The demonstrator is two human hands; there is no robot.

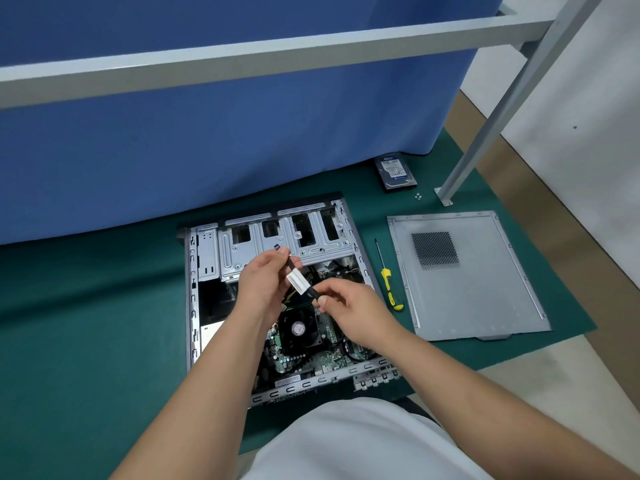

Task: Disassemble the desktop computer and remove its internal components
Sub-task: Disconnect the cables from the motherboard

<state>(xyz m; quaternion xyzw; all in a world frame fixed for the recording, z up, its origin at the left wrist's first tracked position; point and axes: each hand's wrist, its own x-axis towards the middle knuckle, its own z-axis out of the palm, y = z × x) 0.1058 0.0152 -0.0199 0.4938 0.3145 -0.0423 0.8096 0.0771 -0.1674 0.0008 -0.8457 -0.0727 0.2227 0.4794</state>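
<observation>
Above the open computer case (277, 299) lying on the green mat (86, 323), both hands pinch a black cable (300, 279): left hand (265, 284) its upper end, right hand (349, 308) its lower. Screwdriver (389, 282), side panel (464, 275) and hard drive (394, 170) lie right.

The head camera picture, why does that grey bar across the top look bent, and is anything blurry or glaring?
Head view: the wide-angle lens bows the grey bar near the frame's edge; lighting is soft and even, with only faint shadows; no strong glare, just a dull sheen on the side panel; the hands, left and right, holding the cable, look slightly soft.
</observation>
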